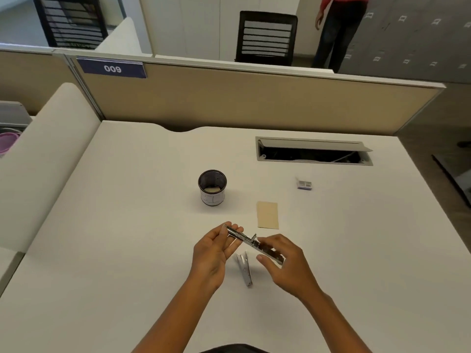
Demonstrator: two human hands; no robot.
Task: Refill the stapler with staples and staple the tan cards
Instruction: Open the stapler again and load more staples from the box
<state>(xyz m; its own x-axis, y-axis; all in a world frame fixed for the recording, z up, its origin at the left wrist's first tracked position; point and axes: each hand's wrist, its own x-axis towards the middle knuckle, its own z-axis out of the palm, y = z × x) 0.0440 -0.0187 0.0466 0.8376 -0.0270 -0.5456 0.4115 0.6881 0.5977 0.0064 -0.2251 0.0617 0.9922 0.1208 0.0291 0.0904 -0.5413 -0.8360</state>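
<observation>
Stapler (pixel 251 243), opened out, lower centre of frame.
Left hand (pixel 214 253) pinches its far end; right hand (pixel 283 261) closes round the near end; tan cards (pixel 267 215) just above.

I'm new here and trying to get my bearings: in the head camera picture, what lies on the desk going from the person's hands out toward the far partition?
Stapler in both hands → tan cards → mesh cup → small staple box → open cable hatch.
</observation>
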